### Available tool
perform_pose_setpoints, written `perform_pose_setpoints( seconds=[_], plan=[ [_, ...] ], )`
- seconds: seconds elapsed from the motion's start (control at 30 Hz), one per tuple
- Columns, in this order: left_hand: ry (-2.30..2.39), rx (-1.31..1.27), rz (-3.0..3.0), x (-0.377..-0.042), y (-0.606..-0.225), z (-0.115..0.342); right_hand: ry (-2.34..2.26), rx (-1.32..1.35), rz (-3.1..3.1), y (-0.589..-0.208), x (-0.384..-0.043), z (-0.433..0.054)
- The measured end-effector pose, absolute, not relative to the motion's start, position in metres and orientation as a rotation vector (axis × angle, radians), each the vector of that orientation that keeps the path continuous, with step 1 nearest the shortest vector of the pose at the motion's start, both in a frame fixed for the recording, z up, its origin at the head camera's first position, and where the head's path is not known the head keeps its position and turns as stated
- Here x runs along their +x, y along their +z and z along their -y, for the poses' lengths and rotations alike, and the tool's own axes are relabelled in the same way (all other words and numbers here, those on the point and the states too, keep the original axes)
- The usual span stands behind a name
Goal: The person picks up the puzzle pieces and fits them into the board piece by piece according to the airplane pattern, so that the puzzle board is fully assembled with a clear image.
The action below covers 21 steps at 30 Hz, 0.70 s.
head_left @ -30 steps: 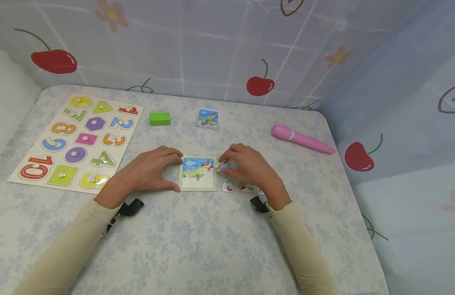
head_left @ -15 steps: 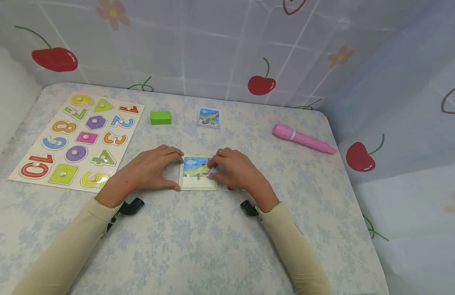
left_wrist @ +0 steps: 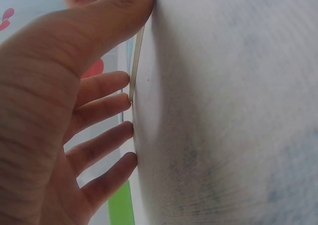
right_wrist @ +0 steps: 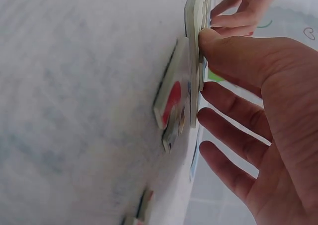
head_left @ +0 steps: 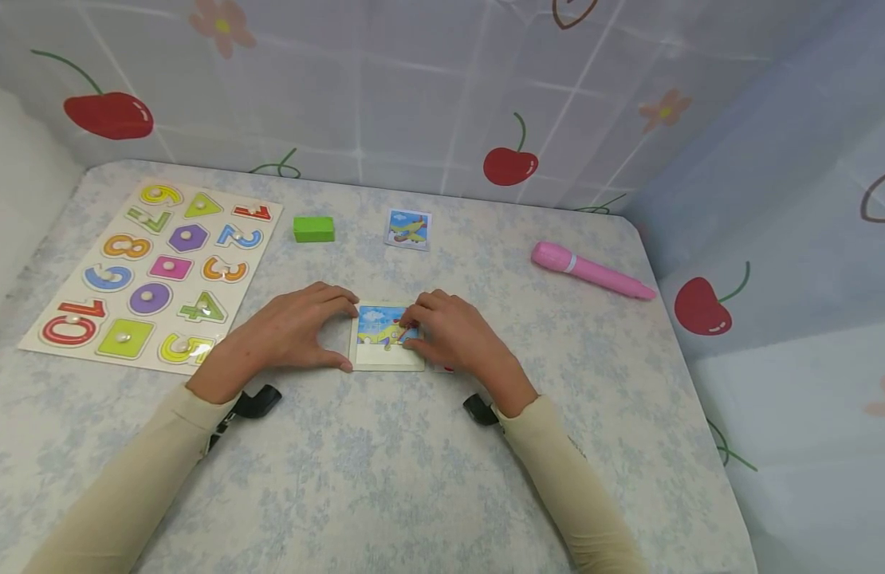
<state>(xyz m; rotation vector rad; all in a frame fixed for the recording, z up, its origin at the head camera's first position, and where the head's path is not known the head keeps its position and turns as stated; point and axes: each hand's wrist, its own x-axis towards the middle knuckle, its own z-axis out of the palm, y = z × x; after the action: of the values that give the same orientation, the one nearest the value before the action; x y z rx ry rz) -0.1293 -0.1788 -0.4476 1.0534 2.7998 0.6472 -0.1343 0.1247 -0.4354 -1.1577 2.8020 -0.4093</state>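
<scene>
In the head view, a small square puzzle board (head_left: 389, 359) lies mid-table, its upper part filled with airplane picture pieces and a pale strip bare below. My left hand (head_left: 295, 331) steadies its left edge, thumb at the near corner and fingertips at the far one; the fingers look fairly straight in the left wrist view. Over the board's right side, my right hand (head_left: 457, 335) pinches a puzzle piece (right_wrist: 201, 77) between thumb and index finger, right at the board's surface. The fingers mostly hide this piece. Several loose puzzle pieces (right_wrist: 171, 93) lie beside the board, largely covered by the right hand.
A number-and-shape peg board (head_left: 148, 275) lies at the left. Farther back are a green block (head_left: 314, 229) and an airplane picture card (head_left: 408, 229). A pink pen-like stick (head_left: 593, 271) lies at the right. A cherry-print curtain (head_left: 414, 96) borders the table's back.
My right hand has moved left with the puzzle piece from beside the board onto its right side, shifting only slightly in the last half second. The left hand has stayed at the left edge.
</scene>
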Motion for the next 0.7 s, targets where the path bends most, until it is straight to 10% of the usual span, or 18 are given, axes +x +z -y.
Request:
perform_pose_setpoints(
  seconds=[0.7],
  plan=[
    [0.648,1.052,-2.797,-0.1289,-0.4468,0.1781,-0.413,-1.146,-2.821,-0.4335,-0.1293,-0.1241]
  ],
)
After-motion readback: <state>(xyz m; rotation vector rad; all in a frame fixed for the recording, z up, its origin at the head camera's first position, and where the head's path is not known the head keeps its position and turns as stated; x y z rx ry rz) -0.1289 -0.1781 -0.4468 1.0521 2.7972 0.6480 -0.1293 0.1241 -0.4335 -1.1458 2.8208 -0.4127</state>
